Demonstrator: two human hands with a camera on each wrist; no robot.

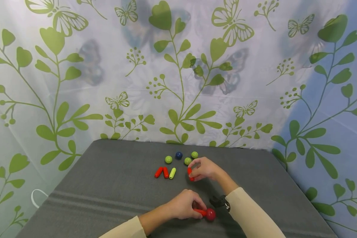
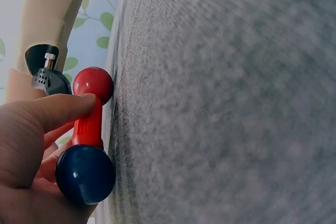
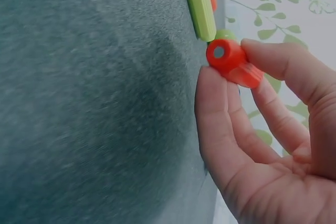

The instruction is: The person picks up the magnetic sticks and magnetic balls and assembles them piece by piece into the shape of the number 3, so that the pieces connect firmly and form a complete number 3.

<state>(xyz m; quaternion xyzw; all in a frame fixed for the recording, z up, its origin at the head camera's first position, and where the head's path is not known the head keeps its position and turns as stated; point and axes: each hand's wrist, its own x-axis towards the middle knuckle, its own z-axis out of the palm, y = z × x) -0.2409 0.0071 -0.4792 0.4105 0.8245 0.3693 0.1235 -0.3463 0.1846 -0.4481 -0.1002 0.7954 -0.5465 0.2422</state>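
Observation:
My left hand (image 1: pixel 185 204) grips a red rod (image 2: pixel 88 124) between thumb and fingers, low over the front of the grey table. A shiny red ball (image 1: pixel 210 214) sits on one end of this rod. At its other end, a dark blue ball (image 2: pixel 85 176) shows in the left wrist view; the hand hides it in the head view. Farther back, my right hand (image 1: pixel 207 169) pinches a second red rod (image 3: pixel 233 64) by thumb and fingertips, close over the table. A round grey spot marks this rod's near end, and no ball is on that end.
Left of my right hand lie two red rods (image 1: pixel 159 172) and a lime-green rod (image 1: pixel 172 173). Behind them are three green balls (image 1: pixel 168 159) and a blue ball (image 1: pixel 178 155). A leaf-patterned curtain (image 1: pixel 190 99) hangs along the far edge of the grey table (image 1: pixel 113 178).

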